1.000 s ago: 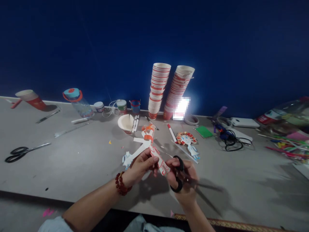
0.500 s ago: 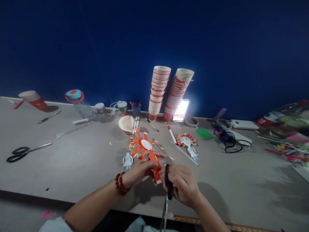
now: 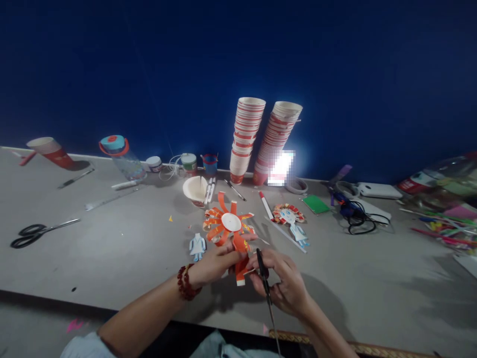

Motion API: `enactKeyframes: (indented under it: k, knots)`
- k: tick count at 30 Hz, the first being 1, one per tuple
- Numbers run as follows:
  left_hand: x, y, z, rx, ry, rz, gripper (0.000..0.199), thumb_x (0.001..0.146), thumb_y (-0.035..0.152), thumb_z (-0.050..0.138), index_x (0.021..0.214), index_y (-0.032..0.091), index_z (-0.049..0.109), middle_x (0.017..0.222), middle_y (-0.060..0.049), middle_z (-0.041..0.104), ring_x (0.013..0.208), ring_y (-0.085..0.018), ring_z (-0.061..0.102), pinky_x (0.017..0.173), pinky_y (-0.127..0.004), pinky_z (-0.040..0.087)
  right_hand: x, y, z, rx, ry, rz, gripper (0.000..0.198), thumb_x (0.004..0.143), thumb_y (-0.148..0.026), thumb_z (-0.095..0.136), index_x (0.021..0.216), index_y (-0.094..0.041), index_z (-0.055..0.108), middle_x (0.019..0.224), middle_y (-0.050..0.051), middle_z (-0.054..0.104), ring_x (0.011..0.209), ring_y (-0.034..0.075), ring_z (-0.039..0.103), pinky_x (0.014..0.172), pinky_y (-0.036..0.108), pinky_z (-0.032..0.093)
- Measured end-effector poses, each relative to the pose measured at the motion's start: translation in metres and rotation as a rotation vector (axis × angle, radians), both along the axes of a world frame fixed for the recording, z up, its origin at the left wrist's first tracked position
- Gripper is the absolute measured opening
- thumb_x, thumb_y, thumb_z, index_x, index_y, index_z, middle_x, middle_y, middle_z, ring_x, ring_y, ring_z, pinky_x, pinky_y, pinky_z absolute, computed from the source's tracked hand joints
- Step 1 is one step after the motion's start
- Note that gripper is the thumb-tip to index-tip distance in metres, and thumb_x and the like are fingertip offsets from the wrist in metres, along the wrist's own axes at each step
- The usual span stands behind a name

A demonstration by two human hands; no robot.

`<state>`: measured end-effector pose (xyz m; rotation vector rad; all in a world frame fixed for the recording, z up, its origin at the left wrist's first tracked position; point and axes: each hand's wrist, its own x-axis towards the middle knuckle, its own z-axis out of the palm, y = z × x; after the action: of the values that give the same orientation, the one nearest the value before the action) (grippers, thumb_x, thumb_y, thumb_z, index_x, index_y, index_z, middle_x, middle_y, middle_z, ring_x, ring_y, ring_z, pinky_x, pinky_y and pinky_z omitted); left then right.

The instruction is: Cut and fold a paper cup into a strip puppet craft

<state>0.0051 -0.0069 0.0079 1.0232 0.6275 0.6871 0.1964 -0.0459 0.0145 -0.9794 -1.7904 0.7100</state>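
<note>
My left hand (image 3: 218,263) pinches a strip of a red-orange paper cup (image 3: 231,222) that is cut into many strips, splayed like petals around its round white base. Looped on my right hand (image 3: 286,286) are black-handled scissors (image 3: 264,278), their blades pointing down toward my body. The right fingertips are at the edge of the held strip; whether they pinch it is hard to make out. Left of the cup lies a paper doll body (image 3: 197,246) in white and blue. A paper doll with a curled-strip head (image 3: 287,215) lies to the right.
Two tall paper cup stacks (image 3: 249,134) stand near the blue wall beside a bright phone-like screen (image 3: 281,169). A cut white cup (image 3: 194,190), markers (image 3: 266,205) and a green pad (image 3: 315,204) lie nearer. Another pair of scissors (image 3: 44,230) rests at left, a water bottle (image 3: 124,156) behind.
The scissors have turned in my right hand, their blades swinging slightly right. The splayed cup has shifted a little right, and the strip in my left hand now bends more.
</note>
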Motion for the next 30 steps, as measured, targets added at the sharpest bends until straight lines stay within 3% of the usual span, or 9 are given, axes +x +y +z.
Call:
enactKeyframes:
  k: [2,5,13,18,22,26,30]
  knots:
    - [0.000,0.000,0.003,0.013,0.003,-0.016,0.048,0.083,0.044,0.065,0.125,0.022,0.064,0.069,0.003,0.056,0.054,-0.009,0.041,0.052,-0.021,0.032,0.000,0.000,0.000,0.064,-0.071,0.065,0.013,0.081,-0.020,0.060,0.092,-0.023,0.066,0.079,0.004,0.071,0.063,0.018,0.064,0.059,0.029,0.051]
    - [0.001,0.000,0.006,0.056,0.025,-0.002,0.049,0.082,0.047,0.065,0.124,0.023,0.064,0.069,0.003,0.055,0.055,-0.009,0.041,0.052,-0.021,0.033,-0.001,-0.001,-0.001,0.050,-0.089,0.063,0.017,0.083,-0.018,0.060,0.098,-0.024,0.063,0.080,0.003,0.069,0.064,0.017,0.062,0.058,0.027,0.051]
    - [0.001,-0.001,0.008,0.079,0.135,0.030,0.051,0.083,0.041,0.063,0.130,0.023,0.059,0.077,0.002,0.057,0.061,-0.010,0.045,0.057,-0.022,0.039,-0.011,-0.002,-0.003,-0.049,-0.084,-0.133,0.015,0.076,-0.016,0.064,0.089,-0.023,0.060,0.070,-0.004,0.060,0.051,0.010,0.051,0.051,0.021,0.045]
    - [0.001,-0.002,0.006,0.008,0.123,0.049,0.051,0.081,0.038,0.066,0.129,0.023,0.060,0.080,0.001,0.062,0.057,-0.009,0.047,0.054,-0.021,0.039,-0.015,-0.003,-0.003,-0.084,-0.091,-0.152,0.013,0.078,-0.018,0.063,0.089,-0.022,0.056,0.072,-0.004,0.059,0.051,0.009,0.050,0.050,0.020,0.043]
    - [0.002,0.000,0.006,-0.111,0.011,0.058,0.052,0.079,0.035,0.071,0.128,0.023,0.061,0.088,-0.002,0.066,0.063,-0.010,0.056,0.057,-0.020,0.042,0.001,-0.001,0.008,-0.129,-0.112,-0.120,0.016,0.082,-0.032,0.067,0.087,-0.021,0.056,0.074,-0.001,0.058,0.052,0.011,0.050,0.048,0.022,0.043]
    - [0.003,0.004,0.004,-0.255,-0.067,0.078,0.050,0.075,0.032,0.074,0.123,0.021,0.064,0.086,-0.003,0.066,0.069,-0.013,0.062,0.058,-0.021,0.047,0.038,0.001,0.018,0.012,-0.421,-0.165,0.026,0.082,-0.042,0.070,0.080,-0.020,0.058,0.066,-0.001,0.056,0.052,0.013,0.049,0.049,0.023,0.039]
    - [0.001,0.008,0.002,-0.256,-0.101,0.031,0.046,0.077,0.030,0.071,0.122,0.020,0.064,0.084,-0.003,0.065,0.056,-0.011,0.057,0.049,-0.021,0.045,0.075,0.000,0.023,0.138,-0.719,-0.080,0.033,0.085,-0.049,0.067,0.073,-0.020,0.057,0.060,-0.002,0.056,0.051,0.013,0.051,0.051,0.023,0.035]
